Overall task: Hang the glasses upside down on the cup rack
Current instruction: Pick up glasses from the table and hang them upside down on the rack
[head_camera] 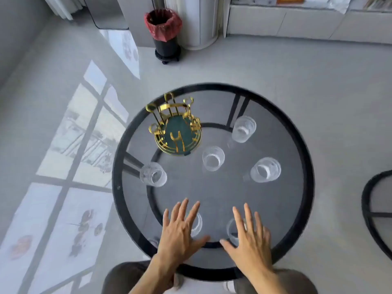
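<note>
A gold cup rack (177,126) with a green base stands at the back left of a round glass table (214,88); none of its prongs holds a glass. Several clear glasses stand upright on the table: one at the left (153,174), one in the middle (213,158), one at the back right (244,129), one at the right (265,169). My left hand (180,228) hovers flat with fingers spread over a near glass (197,224). My right hand (248,236) hovers the same way over another near glass (232,230). Both hands hold nothing.
A black bin with a red liner (163,28) stands on the floor beyond the table. A second round table's rim (369,209) shows at the right edge. My knees are under the near rim. White cabinets line the back wall.
</note>
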